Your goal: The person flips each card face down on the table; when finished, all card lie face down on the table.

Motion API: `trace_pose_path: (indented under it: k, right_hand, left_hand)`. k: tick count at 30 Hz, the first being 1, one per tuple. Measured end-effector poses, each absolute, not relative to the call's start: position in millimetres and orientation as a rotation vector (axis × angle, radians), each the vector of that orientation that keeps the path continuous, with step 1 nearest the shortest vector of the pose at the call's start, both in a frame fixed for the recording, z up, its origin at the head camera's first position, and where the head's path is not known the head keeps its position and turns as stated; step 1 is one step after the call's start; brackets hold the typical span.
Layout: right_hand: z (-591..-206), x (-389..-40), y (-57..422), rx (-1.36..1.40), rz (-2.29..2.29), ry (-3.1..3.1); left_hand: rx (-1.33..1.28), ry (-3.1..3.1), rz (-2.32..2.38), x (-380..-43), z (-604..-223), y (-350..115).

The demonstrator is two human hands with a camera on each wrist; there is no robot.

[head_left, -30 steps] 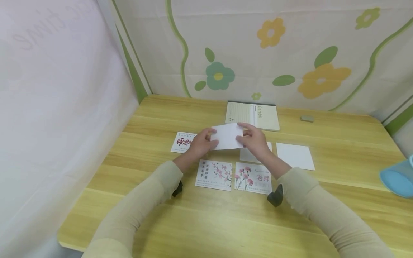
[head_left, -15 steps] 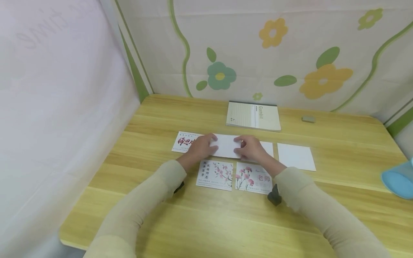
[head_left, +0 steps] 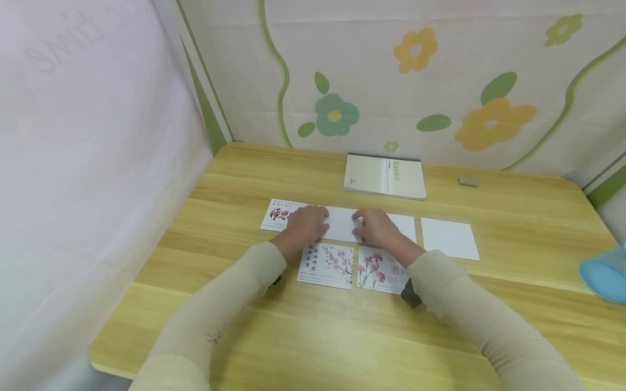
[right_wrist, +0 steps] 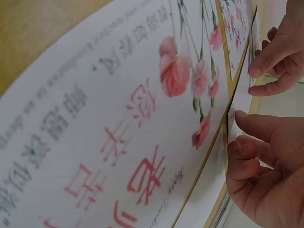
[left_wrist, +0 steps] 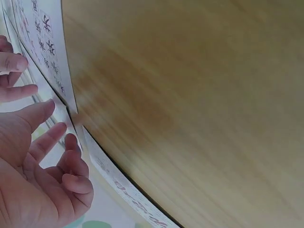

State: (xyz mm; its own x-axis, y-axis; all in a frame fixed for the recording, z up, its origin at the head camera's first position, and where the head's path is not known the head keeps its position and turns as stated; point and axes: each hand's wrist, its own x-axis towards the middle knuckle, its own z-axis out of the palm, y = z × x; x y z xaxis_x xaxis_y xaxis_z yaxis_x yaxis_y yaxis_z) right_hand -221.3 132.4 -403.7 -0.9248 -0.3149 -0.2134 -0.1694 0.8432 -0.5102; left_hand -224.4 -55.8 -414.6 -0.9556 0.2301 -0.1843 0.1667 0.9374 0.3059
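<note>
Four cards make up your far row, and the plain middle card [head_left: 339, 224] lies in it with both short ends at your fingers. Your left hand [head_left: 304, 228] covers part of the red-lettered card [head_left: 277, 216]; your right hand [head_left: 380, 227] covers part of the neighbouring blank card [head_left: 405, 226]. On each hand, thumb and index stand spread apart; you cannot tell how firmly the tips touch. A narrow strip of tabletop [head_left: 323, 331] separates the near edge from the blossom card [head_left: 326, 266] and carnation card [head_left: 376, 271]; a wider band runs between the far edge and the notebook [head_left: 385, 176]. The outer blank card [head_left: 450, 239] sits just beside its neighbour. A second ago you held the middle card raised; now it lies flat.
</note>
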Motion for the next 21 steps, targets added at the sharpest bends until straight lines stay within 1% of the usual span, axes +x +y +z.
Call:
trace_pose_path:
  k: [6,10,15,21]
  right_hand:
    - [-395,-223,119,-0.337,-0.831,2.752]
    - [-390,-225,100,-0.345,-1.086,2.609]
    - [-391,-224,73,-0.282,-1.393,2.293]
    - [-394,-226,51,-0.149,-1.494,2.111]
  left_hand:
    - [0.142,2.932,0.569,-227,-399,-83]
    - [-0.030,2.915,0.603,-227,-388,-108]
    - [-0.192,2.810,0.703,-224,-387,-129]
    - [-0.274,2.751,0.869,-223,-390,-140]
